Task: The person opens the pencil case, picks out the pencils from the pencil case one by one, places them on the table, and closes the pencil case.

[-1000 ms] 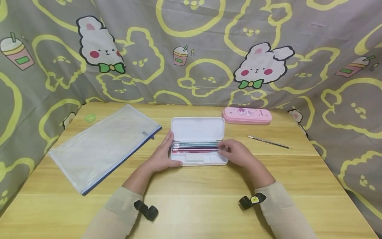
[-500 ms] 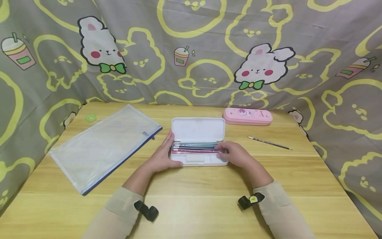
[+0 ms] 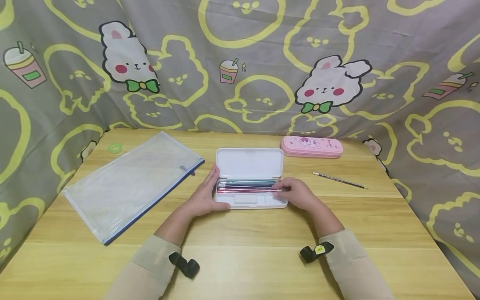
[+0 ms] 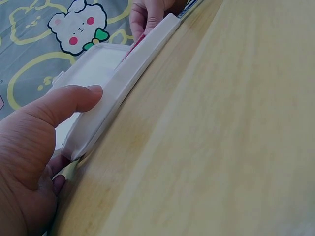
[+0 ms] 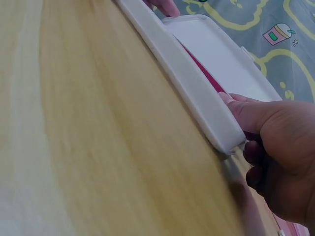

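A white pencil case lies with its lid raised in the middle of the table. Several pencils lie lengthwise in it, with a white block like an eraser in front. My left hand grips the case's left end, thumb along the front wall and fingers behind. Over the right end, my right hand pinches a red pencil between thumb and forefinger; the right wrist view shows its other fingers curled outside the case. The pinched end is hidden by the fingers.
A clear zip pouch with a blue edge lies left, a green ring behind it. At the back right is a closed pink pencil case. A single dark pencil lies in front of that. Patterned cloth hangs behind the table.
My right hand has shifted slightly within the case's right end, from the farther pencils toward the red one at the front. My left hand keeps its grip on the case.
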Demonstrator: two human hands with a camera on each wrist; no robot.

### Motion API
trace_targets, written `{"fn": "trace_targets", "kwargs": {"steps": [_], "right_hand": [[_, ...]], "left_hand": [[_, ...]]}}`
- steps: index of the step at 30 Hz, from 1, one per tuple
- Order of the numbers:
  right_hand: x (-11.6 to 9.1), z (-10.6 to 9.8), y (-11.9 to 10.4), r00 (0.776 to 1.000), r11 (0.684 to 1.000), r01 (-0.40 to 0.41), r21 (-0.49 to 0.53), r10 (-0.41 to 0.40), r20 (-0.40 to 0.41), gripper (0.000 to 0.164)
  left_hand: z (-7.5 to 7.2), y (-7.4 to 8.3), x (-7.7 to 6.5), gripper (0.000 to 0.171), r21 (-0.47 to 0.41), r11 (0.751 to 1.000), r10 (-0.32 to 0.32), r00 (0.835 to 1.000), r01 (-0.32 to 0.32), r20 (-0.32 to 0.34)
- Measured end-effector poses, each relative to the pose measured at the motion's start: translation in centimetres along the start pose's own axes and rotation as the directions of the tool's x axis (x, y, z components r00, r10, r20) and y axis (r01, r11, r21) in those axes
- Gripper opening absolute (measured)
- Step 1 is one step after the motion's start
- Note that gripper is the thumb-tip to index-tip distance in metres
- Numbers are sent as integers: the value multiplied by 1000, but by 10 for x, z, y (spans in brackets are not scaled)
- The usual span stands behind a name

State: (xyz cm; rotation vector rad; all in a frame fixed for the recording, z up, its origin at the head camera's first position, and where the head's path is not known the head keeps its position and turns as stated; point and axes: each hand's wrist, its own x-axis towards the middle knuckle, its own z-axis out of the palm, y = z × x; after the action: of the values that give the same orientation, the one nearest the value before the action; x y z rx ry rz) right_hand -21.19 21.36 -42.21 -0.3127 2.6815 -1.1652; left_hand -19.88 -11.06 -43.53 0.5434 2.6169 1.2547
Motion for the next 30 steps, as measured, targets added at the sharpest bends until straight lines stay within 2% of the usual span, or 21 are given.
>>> {"fn": "trace_targets", "kwargs": {"steps": [6, 10, 14, 20, 22, 24, 27, 30], "right_hand": [[-6, -11, 3, 998, 999, -2, 47, 5, -67, 24], [-17, -27, 14, 990, 1000, 23, 6, -22, -137, 26], [-34, -49, 33, 979, 999, 7, -42, -16, -204, 27], [-62, -83, 69, 955, 993, -81, -85, 53, -292, 35], [-70, -91, 81, 942, 992, -127, -4, 120, -314, 42], [-77, -99, 93, 926, 983, -181, 34, 182, -330, 48], [-85, -110, 108, 913, 970, -242, 29, 237, -332, 56], [-89, -121, 121, 910, 959, -276, -68, 238, -339, 58]], "left_hand": [[1, 1, 0, 127, -2, 1000, 7, 1000, -7, 0], [1, 1, 0, 126, 1, 1000, 7, 1000, -7, -1], [1, 2, -1, 126, 0, 1000, -1, 1000, 1, 0], [1, 3, -2, 126, -3, 1000, 1, 1000, -1, -2], [1, 2, -1, 126, -4, 1000, 4, 1000, -4, -6], [1, 1, -1, 126, -10, 1000, 5, 1000, -5, -9], [1, 1, -1, 126, -14, 1000, 4, 1000, -4, -11], [1, 1, -1, 126, -14, 1000, 6, 1000, -6, -13]]}}
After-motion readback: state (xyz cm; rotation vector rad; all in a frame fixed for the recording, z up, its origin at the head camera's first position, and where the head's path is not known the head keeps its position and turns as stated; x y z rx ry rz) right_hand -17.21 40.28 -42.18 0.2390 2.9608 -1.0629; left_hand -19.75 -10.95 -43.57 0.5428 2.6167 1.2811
